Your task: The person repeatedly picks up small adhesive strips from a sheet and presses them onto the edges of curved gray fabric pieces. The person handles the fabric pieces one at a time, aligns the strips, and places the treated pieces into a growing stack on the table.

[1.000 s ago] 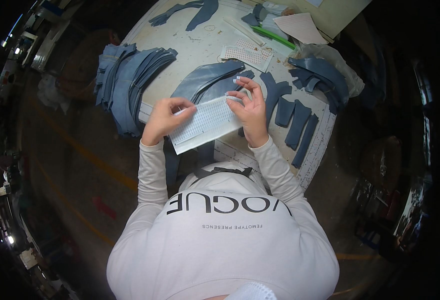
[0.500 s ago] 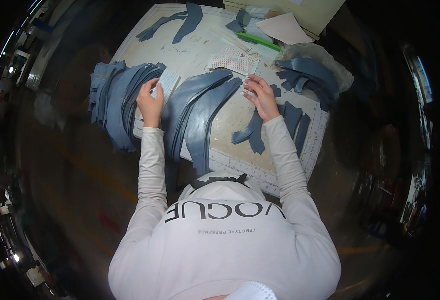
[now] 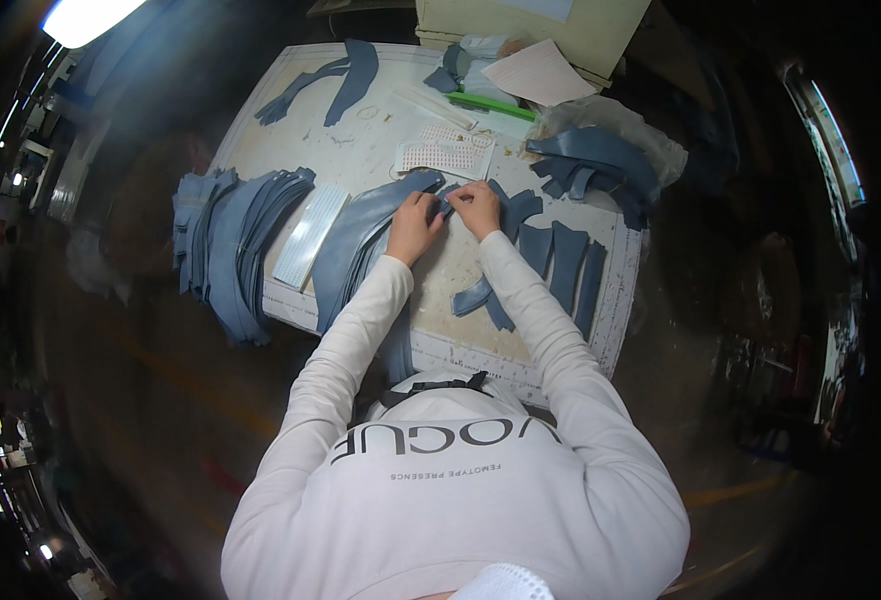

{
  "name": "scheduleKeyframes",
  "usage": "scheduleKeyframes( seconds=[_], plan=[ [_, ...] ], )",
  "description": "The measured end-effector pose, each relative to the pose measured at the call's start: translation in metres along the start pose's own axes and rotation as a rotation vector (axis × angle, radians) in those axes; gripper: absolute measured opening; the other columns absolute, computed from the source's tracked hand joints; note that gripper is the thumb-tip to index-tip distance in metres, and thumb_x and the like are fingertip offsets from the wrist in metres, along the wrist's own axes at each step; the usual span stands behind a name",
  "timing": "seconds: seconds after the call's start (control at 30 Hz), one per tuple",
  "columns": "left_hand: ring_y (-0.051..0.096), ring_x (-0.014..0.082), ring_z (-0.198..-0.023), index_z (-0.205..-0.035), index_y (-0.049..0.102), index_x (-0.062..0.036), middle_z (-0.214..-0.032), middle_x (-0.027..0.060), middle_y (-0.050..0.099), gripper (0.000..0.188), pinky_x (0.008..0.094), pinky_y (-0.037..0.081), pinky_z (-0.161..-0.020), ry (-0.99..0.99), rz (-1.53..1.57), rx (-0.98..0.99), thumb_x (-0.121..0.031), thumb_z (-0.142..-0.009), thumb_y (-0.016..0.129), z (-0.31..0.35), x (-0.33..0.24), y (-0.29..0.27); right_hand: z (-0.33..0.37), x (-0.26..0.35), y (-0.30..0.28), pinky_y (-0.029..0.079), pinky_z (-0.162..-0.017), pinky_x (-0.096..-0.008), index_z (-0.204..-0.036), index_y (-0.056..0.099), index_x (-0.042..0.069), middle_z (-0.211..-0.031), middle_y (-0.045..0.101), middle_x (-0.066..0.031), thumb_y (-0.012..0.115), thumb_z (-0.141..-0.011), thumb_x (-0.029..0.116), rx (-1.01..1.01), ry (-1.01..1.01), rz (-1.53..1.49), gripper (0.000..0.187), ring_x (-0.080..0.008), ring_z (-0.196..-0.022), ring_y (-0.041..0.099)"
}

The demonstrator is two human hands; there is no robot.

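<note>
A stack of curved blue sheet pieces (image 3: 348, 262), leather-like in look, lies in the middle of the table. Beside it, a second blue stack (image 3: 396, 345) runs partly under my left forearm. My left hand (image 3: 415, 232) has its fingers curled at the far end of that second stack, with the thumb close to them. Just to its right, my right hand (image 3: 477, 209) pinches at the same end. Anything tiny between its fingertips is too small to make out. A pale sticker sheet (image 3: 310, 235) lies flat left of the middle stack.
A thick bundle of blue pieces (image 3: 245, 245) hangs over the table's left edge. Several blue strips (image 3: 566, 262) lie at right. Farther back are a sheet with red print (image 3: 444, 152), a green bar (image 3: 492, 106), a bagged blue bundle (image 3: 600, 160) and loose blue pieces (image 3: 352, 85).
My left hand has moved right from the sticker sheet to the second stack's end. My right hand has come left, its spread fingers now pinched together. The head view has shifted slightly.
</note>
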State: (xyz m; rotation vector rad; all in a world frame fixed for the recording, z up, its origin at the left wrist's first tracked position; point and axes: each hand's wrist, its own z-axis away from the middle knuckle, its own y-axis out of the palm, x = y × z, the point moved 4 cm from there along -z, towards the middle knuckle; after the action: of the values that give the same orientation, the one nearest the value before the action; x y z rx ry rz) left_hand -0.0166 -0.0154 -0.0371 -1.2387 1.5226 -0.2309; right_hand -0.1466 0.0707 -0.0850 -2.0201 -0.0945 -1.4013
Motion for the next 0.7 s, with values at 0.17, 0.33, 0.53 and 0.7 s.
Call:
scheduleKeyframes(
  seconds=[0.17,0.33,0.53,0.7],
  plan=[
    [0.061,0.0278,-0.071,-0.099,0.063,-0.0014,-0.087,0.0136,0.060,0.029,0.0365,0.050,-0.066,0.025,-0.058,-0.044,-0.014,-0.074,0.072,0.000,0.003,0.004,0.000,0.008,0.000,0.050,-0.080,-0.0379,-0.070,0.070,0.010,-0.089,0.061,-0.0083,0.075,-0.069,0.020,-0.012,-0.045,0.085,0.011,-0.0276,-0.089,0.060],
    [0.058,0.0371,-0.088,-0.097,0.061,-0.0009,-0.091,0.0168,0.059,0.030,0.0427,0.048,-0.077,-0.073,0.019,0.041,-0.014,-0.073,0.071,0.000,0.005,0.006,0.005,0.020,-0.005,0.050,-0.079,-0.0383,-0.067,0.068,0.010,-0.090,0.059,-0.0060,0.074,-0.069,0.018,-0.048,-0.084,0.173,0.010,-0.0268,-0.093,0.057],
    [0.061,0.0280,-0.070,-0.099,0.063,-0.0016,-0.086,0.0137,0.059,0.031,0.0365,0.050,-0.065,0.038,-0.080,-0.026,-0.014,-0.072,0.074,0.000,0.001,0.003,0.009,0.027,-0.006,0.050,-0.078,-0.0371,-0.066,0.066,0.010,-0.091,0.058,-0.0054,0.074,-0.069,0.015,-0.068,-0.077,0.233,0.010,-0.0258,-0.093,0.057],
    [0.062,0.0293,-0.069,-0.104,0.063,-0.0019,-0.086,0.0139,0.061,0.031,0.0374,0.051,-0.065,-0.021,0.053,-0.040,-0.009,-0.075,0.069,-0.002,0.002,-0.001,0.004,0.011,-0.015,0.051,-0.070,-0.0348,-0.072,0.072,0.011,-0.083,0.062,-0.0076,0.076,-0.069,0.018,-0.179,-0.012,0.134,0.008,-0.0249,-0.078,0.062]
  ],
)
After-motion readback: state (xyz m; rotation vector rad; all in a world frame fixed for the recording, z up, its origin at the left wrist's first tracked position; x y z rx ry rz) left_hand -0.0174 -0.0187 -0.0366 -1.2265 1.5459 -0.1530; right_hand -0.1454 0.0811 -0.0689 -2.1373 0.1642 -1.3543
